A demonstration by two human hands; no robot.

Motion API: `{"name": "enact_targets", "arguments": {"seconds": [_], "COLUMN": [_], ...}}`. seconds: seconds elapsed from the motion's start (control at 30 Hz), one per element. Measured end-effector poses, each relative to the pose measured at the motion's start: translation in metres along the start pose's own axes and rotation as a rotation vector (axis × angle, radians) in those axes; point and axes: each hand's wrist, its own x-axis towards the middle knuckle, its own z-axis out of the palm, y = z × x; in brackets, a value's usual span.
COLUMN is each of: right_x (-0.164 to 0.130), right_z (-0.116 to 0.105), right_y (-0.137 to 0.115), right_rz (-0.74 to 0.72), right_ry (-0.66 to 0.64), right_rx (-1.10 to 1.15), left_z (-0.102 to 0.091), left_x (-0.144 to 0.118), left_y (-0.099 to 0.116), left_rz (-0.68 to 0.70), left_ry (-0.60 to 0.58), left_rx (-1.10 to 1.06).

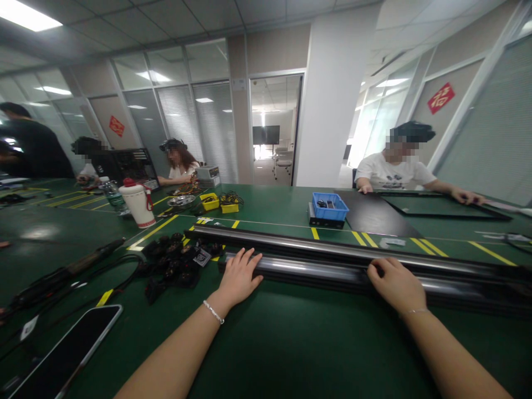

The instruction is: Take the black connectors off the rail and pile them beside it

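Observation:
Two long dark metal rails [316,249] lie side by side across the green table [274,343], running from centre left to the far right. My left hand [239,277] rests flat on the near rail's left end, fingers spread. Further right on the same rail sits my right hand [394,282], its fingers curled over the top edge. A pile of small black parts [174,257] with a tag lies just left of my left hand.
A phone [70,352] lies at the near left, beside black cables [62,277]. A white jug with a red lid [139,205], yellow boxes [220,204] and a blue bin [330,206] stand further back. Across the table a person [394,166] handles a black frame [440,204]; several others sit at far left.

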Motion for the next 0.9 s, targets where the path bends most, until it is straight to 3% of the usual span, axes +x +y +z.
{"name": "enact_targets", "arguments": {"seconds": [0.9], "right_x": [-0.002], "right_z": [-0.007], "right_y": [-0.023], "right_rz": [-0.064], "right_ry": [-0.030], "right_rx": [-0.012], "left_z": [-0.001], "left_x": [0.000], "left_y": [0.001], "left_rz": [0.002], "left_ry": [0.001], "left_rx": [-0.001]}}
